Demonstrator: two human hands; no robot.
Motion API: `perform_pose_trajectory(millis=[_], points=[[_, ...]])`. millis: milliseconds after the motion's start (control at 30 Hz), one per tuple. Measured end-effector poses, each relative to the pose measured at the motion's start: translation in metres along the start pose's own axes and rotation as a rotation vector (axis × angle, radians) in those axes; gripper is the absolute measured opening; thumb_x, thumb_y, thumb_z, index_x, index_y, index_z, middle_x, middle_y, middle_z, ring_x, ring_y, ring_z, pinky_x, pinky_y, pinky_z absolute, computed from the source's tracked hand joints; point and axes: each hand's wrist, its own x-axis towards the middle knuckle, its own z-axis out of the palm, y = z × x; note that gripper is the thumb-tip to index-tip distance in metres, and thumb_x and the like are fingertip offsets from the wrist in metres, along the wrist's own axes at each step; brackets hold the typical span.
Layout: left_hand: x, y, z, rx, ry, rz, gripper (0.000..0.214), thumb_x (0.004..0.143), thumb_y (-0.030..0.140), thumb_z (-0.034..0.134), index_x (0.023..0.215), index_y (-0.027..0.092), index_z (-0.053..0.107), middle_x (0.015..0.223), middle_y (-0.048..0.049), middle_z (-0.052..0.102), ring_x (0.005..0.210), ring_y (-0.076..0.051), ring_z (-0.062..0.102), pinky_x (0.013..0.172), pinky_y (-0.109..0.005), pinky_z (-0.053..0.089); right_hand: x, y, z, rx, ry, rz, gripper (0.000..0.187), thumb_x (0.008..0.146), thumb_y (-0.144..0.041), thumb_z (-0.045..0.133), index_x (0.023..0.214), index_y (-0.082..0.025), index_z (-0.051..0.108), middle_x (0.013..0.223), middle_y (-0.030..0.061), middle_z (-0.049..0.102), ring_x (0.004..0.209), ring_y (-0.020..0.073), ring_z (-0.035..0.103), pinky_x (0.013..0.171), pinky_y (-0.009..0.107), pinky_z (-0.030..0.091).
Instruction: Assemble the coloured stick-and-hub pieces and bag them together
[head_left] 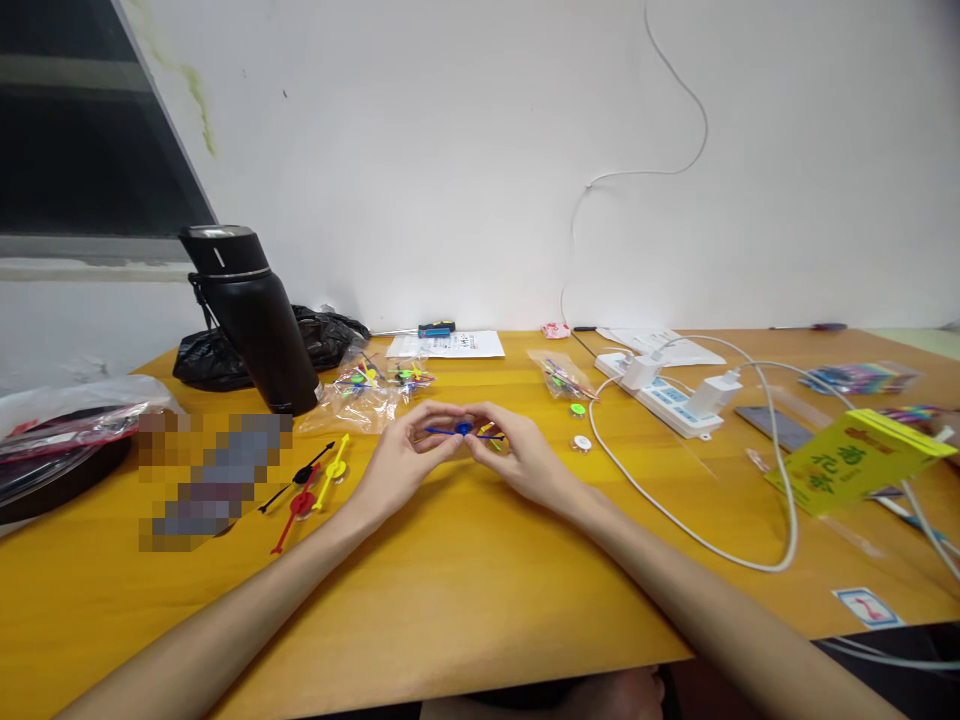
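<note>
Blue spinner point(463, 428) sits pinched in the grip of the left hand point(405, 455) and the right hand point(517, 455), over the desk point(480, 620); a red spinner point(302, 503) lies at eight o'clock. Squeezing too hard could bend the blue one or pop it loose.

Bright, even indoor light, apparently from overhead, soft sheen on the bench point(450, 610), stretched edges, pixelated patch point(225, 475) at left.

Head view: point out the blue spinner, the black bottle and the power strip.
Blue spinner point(463, 428), head view: round centre.
Black bottle point(255, 328), head view: body.
Power strip point(673, 405), head view: socket face.
</note>
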Motion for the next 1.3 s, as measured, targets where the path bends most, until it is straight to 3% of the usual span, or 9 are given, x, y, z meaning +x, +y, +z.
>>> perform_pose_trajectory(millis=[200, 467, 600, 700, 867, 1300], points=[[-0.001, 0.002, 0.000, 0.012, -0.017, 0.003, 0.029, 0.085, 0.032, 0.073, 0.111, 0.022, 0.067, 0.122, -0.0088, 0.072, 0.115, -0.023, 0.067, 0.101, -0.039, 0.052, 0.001, 0.000, 0.000, -0.024, 0.007, 0.004, 0.026, 0.094, -0.025, 0.057, 0.119, -0.023, 0.064, 0.106, 0.0048, 0.073, 0.090, 0.0177, 0.067, 0.081, 0.028, 0.052], [0.004, -0.005, -0.002, -0.032, 0.063, -0.015, 0.035, 0.084, 0.038, 0.074, 0.113, 0.022, 0.063, 0.119, -0.0074, 0.073, 0.109, -0.023, 0.069, 0.101, -0.039, 0.053, 0.001, 0.001, 0.001, -0.011, 0.021, 0.125, 0.030, 0.101, -0.037, 0.051, 0.127, -0.025, 0.060, 0.115, 0.0063, 0.072, 0.101, 0.0205, 0.067, 0.085, 0.031, 0.051], [0.008, -0.007, -0.006, -0.125, 0.140, -0.062, 0.037, 0.082, 0.040, 0.076, 0.109, 0.020, 0.059, 0.113, -0.0075, 0.074, 0.106, -0.023, 0.070, 0.101, -0.040, 0.052, 0.000, 0.005, 0.000, -0.098, 0.053, 0.179, 0.026, 0.105, -0.038, 0.042, 0.107, -0.023, 0.063, 0.097, 0.0037, 0.073, 0.088, 0.0189, 0.066, 0.082, 0.031, 0.048], [0.009, -0.008, -0.006, -0.173, 0.138, -0.062, 0.035, 0.084, 0.039, 0.075, 0.107, 0.019, 0.058, 0.115, -0.0090, 0.074, 0.109, -0.023, 0.069, 0.100, -0.039, 0.052, -0.001, 0.002, 0.000, -0.161, -0.047, 0.128, 0.027, 0.103, -0.033, 0.044, 0.089, -0.021, 0.063, 0.088, 0.0028, 0.071, 0.081, 0.0178, 0.064, 0.078, 0.029, 0.046], [0.008, -0.010, -0.005, -0.144, 0.112, -0.058, 0.031, 0.086, 0.039, 0.073, 0.107, 0.021, 0.061, 0.115, -0.0081, 0.074, 0.110, -0.023, 0.069, 0.095, -0.035, 0.054, -0.002, -0.005, 0.003, -0.197, -0.229, 0.033, 0.022, 0.101, -0.028, 0.048, 0.089, -0.019, 0.064, 0.086, 0.0024, 0.070, 0.078, 0.0162, 0.062, 0.075, 0.026, 0.044], [0.009, -0.010, -0.009, -0.093, 0.157, -0.061, 0.031, 0.086, 0.042, 0.071, 0.107, 0.021, 0.064, 0.118, -0.0090, 0.073, 0.105, -0.023, 0.070, 0.094, -0.034, 0.053, -0.001, 0.003, 0.002, -0.222, -0.233, 0.037, 0.024, 0.102, -0.030, 0.047, 0.096, -0.019, 0.068, 0.085, 0.0023, 0.073, 0.073, 0.0146, 0.064, 0.071, 0.024, 0.043]])
